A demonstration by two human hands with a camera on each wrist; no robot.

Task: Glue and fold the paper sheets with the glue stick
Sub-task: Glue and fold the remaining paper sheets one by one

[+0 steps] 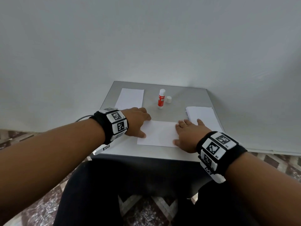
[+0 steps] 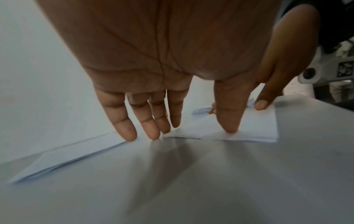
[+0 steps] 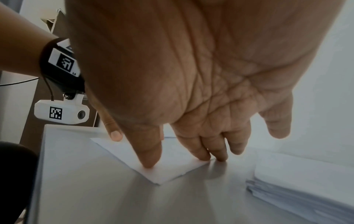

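Grey table: folded sheet pressed between flat, spread fingers of left hand and right hand (glue stick uncapped beyond fingertips), stack by right fingers likely still pending.

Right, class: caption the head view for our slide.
Both hands, left and right, press a folded sheet flat; the uncapped glue stick stands behind.

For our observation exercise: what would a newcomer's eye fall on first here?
Two hands, left hand and right hand, press flat on a folded paper sheet at the table's near edge. Behind stands an uncapped glue stick, its cap beside it.
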